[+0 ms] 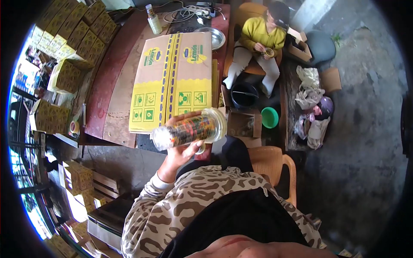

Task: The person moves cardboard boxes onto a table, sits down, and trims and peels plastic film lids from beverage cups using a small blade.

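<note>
A clear plastic jar [189,129] with a colourful printed label lies tilted sideways in my left hand [183,150], whose fingers wrap round it from behind and below. Its wide, pale end points right and its other end points left. Just beyond the jar, a large cardboard box [170,81] with yellow and green print and a taped seam rests on the table [101,103]. My right hand does not show; the right sleeve runs down out of sight beside my body.
Behind the box are a bottle [153,21], a metal bowl [216,38] and white cables [189,15]. A seated person [262,38] holds a small round item. Near them stand a black tub [244,94] and a green bucket [270,118]. Stacked cartons [77,32] fill the left.
</note>
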{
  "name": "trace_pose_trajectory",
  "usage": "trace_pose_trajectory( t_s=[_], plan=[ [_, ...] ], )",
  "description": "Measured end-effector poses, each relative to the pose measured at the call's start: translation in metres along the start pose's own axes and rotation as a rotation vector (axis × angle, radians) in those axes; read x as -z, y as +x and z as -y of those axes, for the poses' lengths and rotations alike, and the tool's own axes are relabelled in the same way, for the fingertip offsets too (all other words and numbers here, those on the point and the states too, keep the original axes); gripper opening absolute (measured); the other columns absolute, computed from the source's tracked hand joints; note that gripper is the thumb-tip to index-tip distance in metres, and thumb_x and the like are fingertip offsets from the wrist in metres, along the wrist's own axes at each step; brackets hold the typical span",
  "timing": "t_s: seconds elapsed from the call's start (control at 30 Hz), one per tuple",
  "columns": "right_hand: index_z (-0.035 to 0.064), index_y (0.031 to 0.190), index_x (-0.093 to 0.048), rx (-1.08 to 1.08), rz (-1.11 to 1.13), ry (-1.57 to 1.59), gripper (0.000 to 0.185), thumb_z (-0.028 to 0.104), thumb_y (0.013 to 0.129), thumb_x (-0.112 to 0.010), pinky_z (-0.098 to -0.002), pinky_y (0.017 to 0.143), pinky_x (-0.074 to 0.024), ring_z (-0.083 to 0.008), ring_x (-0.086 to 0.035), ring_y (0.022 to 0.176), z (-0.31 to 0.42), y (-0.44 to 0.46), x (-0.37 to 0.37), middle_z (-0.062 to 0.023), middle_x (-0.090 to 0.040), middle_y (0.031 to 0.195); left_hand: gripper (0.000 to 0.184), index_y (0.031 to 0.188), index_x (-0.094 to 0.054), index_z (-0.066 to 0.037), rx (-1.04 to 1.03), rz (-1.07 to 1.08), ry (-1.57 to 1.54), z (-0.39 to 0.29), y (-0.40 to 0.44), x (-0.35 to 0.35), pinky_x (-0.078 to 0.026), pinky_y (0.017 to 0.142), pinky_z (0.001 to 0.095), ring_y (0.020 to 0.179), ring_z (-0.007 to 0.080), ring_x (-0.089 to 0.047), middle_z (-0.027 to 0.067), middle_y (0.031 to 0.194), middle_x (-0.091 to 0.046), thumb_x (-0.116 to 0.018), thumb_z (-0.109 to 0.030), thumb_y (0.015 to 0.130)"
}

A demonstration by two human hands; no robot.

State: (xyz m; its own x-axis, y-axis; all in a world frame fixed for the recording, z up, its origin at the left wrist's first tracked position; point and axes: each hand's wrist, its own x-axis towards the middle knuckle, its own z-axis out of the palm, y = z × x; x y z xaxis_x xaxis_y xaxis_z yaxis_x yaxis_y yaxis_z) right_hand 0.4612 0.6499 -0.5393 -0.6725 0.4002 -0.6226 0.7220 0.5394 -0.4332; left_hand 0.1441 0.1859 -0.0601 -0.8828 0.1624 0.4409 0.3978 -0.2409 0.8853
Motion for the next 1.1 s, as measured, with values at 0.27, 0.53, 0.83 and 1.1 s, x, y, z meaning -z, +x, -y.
trace_pose_trajectory(
  t_s=[0.27, 0.53, 0.83, 1.1],
  plan=[
    [-0.0027, 0.102, -0.069, 0.222, 0.174, -0.303, 0.026, 0.016, 0.084, -0.063, -0.0364, 0.072, -0.0521, -0.0276, -0.067, 0.081, 0.152, 0.113, 0.133, -0.0180, -0.069, 0.085, 0.089, 0.136, -0.025, -0.004, 0.042, -0.462, 0.077, -0.007, -0.014, -0.021, -0.045, 0.097, 0.0472, 0.116, 0.0343, -0.054, 0.0246, 0.127, -0.049, -0.078, -0.044, 0.076],
    [0.0080, 0.099, -0.068, 0.644, 0.124, -0.278, 0.022, 0.026, 0.087, -0.061, -0.0409, 0.075, -0.0513, -0.0364, -0.064, 0.086, 0.300, 0.228, 0.181, -0.0169, -0.067, 0.090, 0.080, 0.137, -0.039, -0.003, 0.032, -1.216, 0.335, -0.020, -0.069, -0.014, -0.046, 0.098, 0.0412, 0.111, 0.0266, -0.057, 0.0135, 0.121, -0.056, -0.076, -0.043, 0.079],
    [0.0010, 0.100, -0.068, 0.574, 0.157, -0.265, 0.016, 0.007, 0.086, -0.062, -0.0299, 0.067, -0.0505, -0.0137, -0.060, 0.069, 0.236, 0.231, 0.190, -0.0032, -0.065, 0.076, 0.063, 0.139, -0.036, -0.004, -0.157, -1.178, 0.353, -0.003, -0.126, 0.003, -0.044, 0.101, 0.0405, 0.119, 0.0244, -0.052, 0.0110, 0.135, -0.047, -0.067, -0.026, 0.089],
    [0.0030, 0.107, -0.068, 0.298, 0.325, -0.540, 0.036, 0.028, 0.081, -0.069, -0.0423, 0.086, -0.0508, -0.0346, -0.065, 0.100, 0.175, 0.129, 0.208, -0.0211, -0.068, 0.104, 0.066, 0.141, -0.028, -0.004, 0.047, -0.977, 0.400, 0.053, -0.171, 0.009, -0.042, 0.101, 0.0391, 0.120, 0.0231, -0.051, 0.0117, 0.136, -0.045, -0.068, -0.008, 0.088]
  ],
)
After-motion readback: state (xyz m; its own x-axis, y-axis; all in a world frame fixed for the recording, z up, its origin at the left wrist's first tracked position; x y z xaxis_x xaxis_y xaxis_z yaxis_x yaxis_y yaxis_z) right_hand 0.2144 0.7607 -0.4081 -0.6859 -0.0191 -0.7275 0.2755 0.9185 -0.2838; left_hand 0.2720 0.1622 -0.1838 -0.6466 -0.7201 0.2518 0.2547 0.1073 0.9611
